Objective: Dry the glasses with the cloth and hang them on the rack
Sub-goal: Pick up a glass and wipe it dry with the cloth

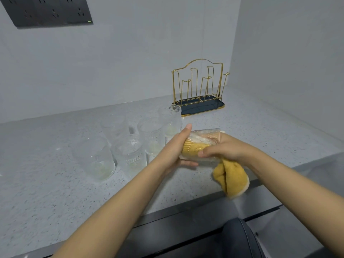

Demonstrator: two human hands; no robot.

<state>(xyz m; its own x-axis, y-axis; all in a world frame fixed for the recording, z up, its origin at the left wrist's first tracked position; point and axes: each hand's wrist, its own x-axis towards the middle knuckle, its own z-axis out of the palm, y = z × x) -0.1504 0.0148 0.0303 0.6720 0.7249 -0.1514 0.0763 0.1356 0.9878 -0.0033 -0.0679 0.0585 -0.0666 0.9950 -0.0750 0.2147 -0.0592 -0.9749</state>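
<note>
Glass is up off the bench, lying on its side between both hands, roughly dead centre of the view. Left hand has its grip wrapped round the base end, thumb up top and fingers curled under. Right hand grips the rim end, its thumb lying across the side of the glass, and it's got the yellow cloth too. Part of the cloth is stuffed inside the glass, you can see the yellow through the wall, and the rest hangs down out of the hand toward 5 o'clock, over the bench's front edge.

Five more glasses stand upright on the bench at about 9 o'clock from the hands, bunched close together. They're clear and a bit blurry so hard to say if any actually touch. The nearest one sits just behind the left hand.

Gold wire rack with the dark tray base is at 12 o'clock from the hands, back near the wall corner, well apart from the glasses. Nothing on its pegs yet.

Dark socket panel is on the wall way up at 10 o'clock
</note>
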